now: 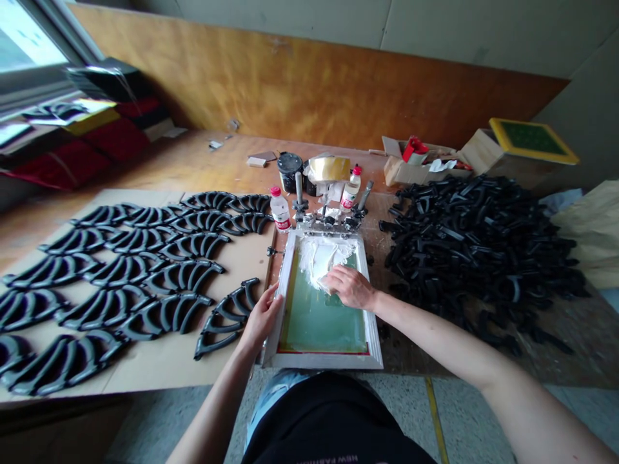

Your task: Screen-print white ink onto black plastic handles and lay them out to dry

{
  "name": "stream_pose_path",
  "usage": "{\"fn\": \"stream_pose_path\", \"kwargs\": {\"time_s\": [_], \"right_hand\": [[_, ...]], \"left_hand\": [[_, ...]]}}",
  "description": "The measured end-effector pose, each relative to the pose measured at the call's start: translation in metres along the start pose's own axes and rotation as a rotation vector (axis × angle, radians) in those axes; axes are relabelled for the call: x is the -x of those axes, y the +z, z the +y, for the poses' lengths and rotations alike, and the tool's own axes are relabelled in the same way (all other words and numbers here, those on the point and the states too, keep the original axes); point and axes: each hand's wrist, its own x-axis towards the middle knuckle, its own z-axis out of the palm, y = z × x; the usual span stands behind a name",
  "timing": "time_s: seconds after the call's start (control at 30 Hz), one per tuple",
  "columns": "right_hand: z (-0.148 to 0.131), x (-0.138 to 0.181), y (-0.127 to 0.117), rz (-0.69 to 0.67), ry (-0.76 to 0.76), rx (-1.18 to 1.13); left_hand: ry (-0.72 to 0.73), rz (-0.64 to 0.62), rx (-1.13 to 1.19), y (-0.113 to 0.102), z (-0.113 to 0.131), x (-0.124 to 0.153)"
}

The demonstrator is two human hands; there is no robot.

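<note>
A screen printing frame [373, 335] with a green mesh lies in front of me, its far end at a metal clamp fixture [333, 222]. Thick white paste [316, 252] is smeared over the mesh's far part. My right hand [351, 288] is closed over the mesh at the near edge of the paste; whatever its curled fingers hold is hidden beneath them. At the frame's left side rail, my left hand [265, 314] grips the edge, fingers partly out of sight.
Rows of curved black plastic parts [186, 280] cover cardboard on the left. A heap of black parts [483, 258] fills the right. Two red-capped bottles [280, 211] and a black tub [290, 171] stand behind the frame. An open cardboard box [425, 169] sits farther back.
</note>
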Motion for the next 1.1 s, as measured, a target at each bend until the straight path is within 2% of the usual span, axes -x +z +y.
{"fn": "stream_pose_path", "kwargs": {"time_s": [0.1,0.23,0.33,0.4,0.5,0.57,0.63,0.73,0.83,0.93,1.03,1.1], "right_hand": [[0.013,-0.010,-0.011,-0.010,0.055,-0.054],[0.046,-0.056,-0.026,0.017,0.364,-0.022],[0.069,-0.075,-0.045,0.021,0.574,0.094],[0.084,-0.068,-0.062,0.104,0.662,0.146],[0.110,-0.033,-0.078,0.256,0.838,0.119],[0.119,-0.006,-0.072,0.258,0.986,0.037],[0.116,0.016,-0.053,0.179,1.043,-0.067],[0.084,0.030,-0.010,0.062,0.934,-0.193],[0.049,0.026,0.020,-0.022,0.680,-0.216],[0.030,0.017,0.021,-0.088,0.550,-0.176],[0.011,0.005,0.008,-0.074,0.479,-0.192],[-0.016,-0.007,0.004,-0.035,0.391,-0.186]], "left_hand": [[0.003,0.012,-0.017,0.000,0.008,0.005],[-0.008,0.011,-0.031,-0.004,0.027,0.014],[0.066,0.021,-0.046,-0.012,0.050,0.021],[0.108,0.024,-0.052,-0.016,0.067,0.023],[0.131,-0.019,0.062,-0.016,0.096,0.019],[0.235,-0.043,0.237,-0.011,0.116,0.011],[0.352,-0.053,0.370,-0.003,0.135,0.001],[0.367,-0.022,0.436,0.008,0.156,-0.013],[0.339,0.054,0.465,0.017,0.151,-0.018],[0.260,0.066,0.452,0.026,0.115,-0.008],[0.003,-0.101,0.358,0.038,0.068,0.016],[-0.153,-0.186,0.376,0.046,0.040,0.034]]}}
